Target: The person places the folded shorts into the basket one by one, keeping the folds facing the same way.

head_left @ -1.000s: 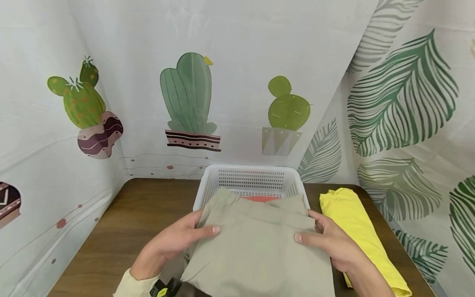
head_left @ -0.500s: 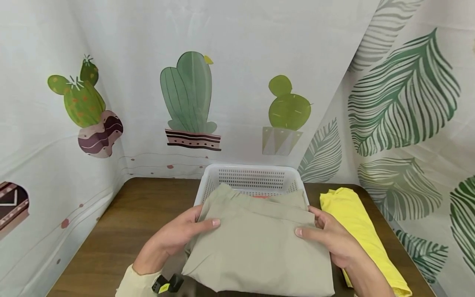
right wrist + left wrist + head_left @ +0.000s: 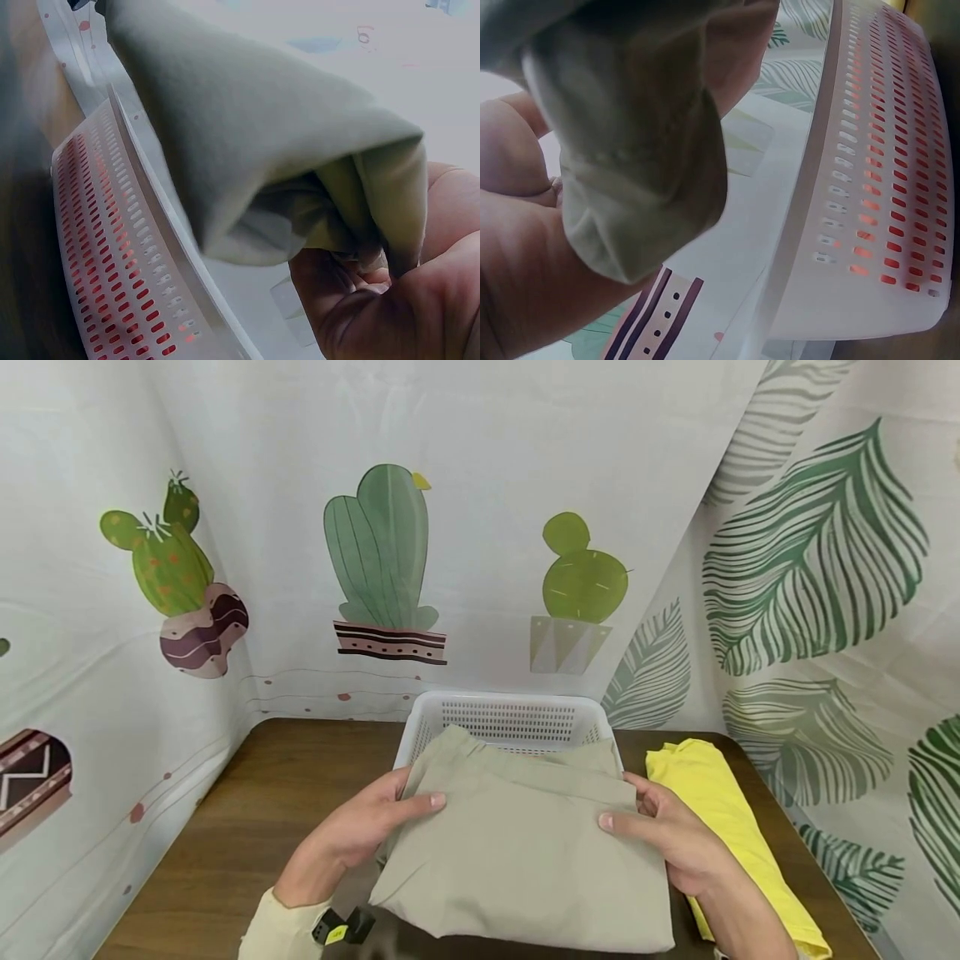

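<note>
A folded grey-beige garment (image 3: 525,852) is held up between my two hands, partly over the near side of a white plastic basket (image 3: 506,702). My left hand (image 3: 360,827) grips its left edge, thumb on top and the other fingers beneath, mostly hidden. On the opposite edge, my right hand (image 3: 678,839) pinches the cloth the same way. The right wrist view shows the garment's folded layers (image 3: 322,195) hanging open at the side. Something red shows through the basket's slots (image 3: 900,240) in the left wrist view; the garment hides most of the inside from above.
A folded yellow garment (image 3: 735,835) lies along the right side of the brown wooden table (image 3: 300,768). Behind the table hangs a white curtain (image 3: 480,527) printed with cacti and leaves. The basket stands at the table's back edge, close to the curtain.
Both hands have risen slightly with the grey-beige garment and shifted a little toward the basket. The garment now covers nearly all of the red seen earlier in the basket.
</note>
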Action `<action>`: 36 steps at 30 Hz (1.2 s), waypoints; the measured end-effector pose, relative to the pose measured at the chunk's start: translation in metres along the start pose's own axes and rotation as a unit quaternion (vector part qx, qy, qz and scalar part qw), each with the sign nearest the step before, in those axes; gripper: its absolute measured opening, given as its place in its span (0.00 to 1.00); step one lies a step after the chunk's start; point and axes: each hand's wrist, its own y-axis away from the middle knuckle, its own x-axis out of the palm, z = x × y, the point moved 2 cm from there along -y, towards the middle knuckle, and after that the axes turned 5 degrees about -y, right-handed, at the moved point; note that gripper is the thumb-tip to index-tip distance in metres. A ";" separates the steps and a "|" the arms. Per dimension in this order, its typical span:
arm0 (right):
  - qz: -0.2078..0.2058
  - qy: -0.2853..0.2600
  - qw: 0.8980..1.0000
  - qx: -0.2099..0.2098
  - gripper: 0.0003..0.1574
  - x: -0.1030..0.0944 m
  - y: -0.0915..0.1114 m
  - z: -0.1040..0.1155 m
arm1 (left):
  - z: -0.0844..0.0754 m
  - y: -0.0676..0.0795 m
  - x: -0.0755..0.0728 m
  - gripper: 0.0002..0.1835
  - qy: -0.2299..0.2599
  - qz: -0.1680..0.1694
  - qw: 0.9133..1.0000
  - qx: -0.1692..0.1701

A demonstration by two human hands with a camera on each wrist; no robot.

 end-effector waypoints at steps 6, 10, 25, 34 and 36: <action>0.008 -0.007 1.000 0.000 0.29 -0.002 0.000 0.002 | 0.001 -0.004 -0.002 0.24 -0.010 -0.005 1.000 0.003; 0.012 -0.008 1.000 -0.003 0.28 -0.003 0.000 0.003 | 0.002 -0.005 -0.003 0.24 -0.011 -0.004 1.000 0.002; 0.027 -0.023 0.999 -0.028 0.27 -0.005 -0.005 0.005 | 0.002 -0.012 -0.008 0.27 -0.005 -0.025 1.000 0.001; 0.020 -0.040 0.998 -0.039 0.26 -0.005 -0.010 0.006 | 0.002 -0.015 -0.010 0.25 0.019 -0.029 0.999 -0.007; 0.018 -0.046 0.998 -0.039 0.26 -0.005 -0.010 0.007 | 0.002 -0.016 -0.010 0.23 0.024 -0.032 0.999 -0.007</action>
